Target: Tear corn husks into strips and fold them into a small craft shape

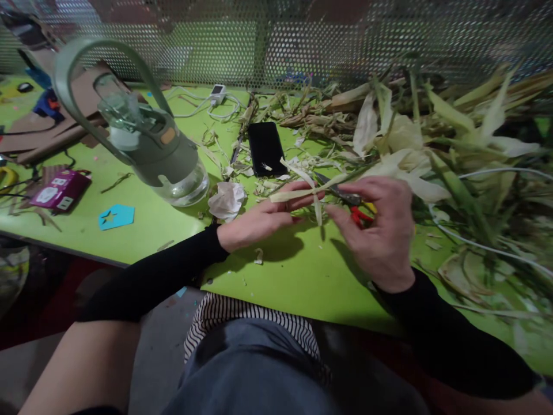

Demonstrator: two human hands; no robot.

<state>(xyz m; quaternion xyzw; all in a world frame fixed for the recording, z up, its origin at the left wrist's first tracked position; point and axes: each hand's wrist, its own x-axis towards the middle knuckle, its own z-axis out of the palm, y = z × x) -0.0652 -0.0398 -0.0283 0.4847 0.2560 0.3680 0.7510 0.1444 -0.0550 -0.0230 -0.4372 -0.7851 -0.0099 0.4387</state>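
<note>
Over the bright green tabletop, right of centre, the right hand grasps in its fingers a red-and-yellow-handled metal tool; at centre, the left hand's fingers hold pale, crossed corn-husk strips. Pinching the crossing firmly should be safer.

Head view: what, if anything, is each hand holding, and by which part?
The left hand holds pale husk strips near where they cross. Whether the right hand grips the red-handled tool cannot be told.
</note>
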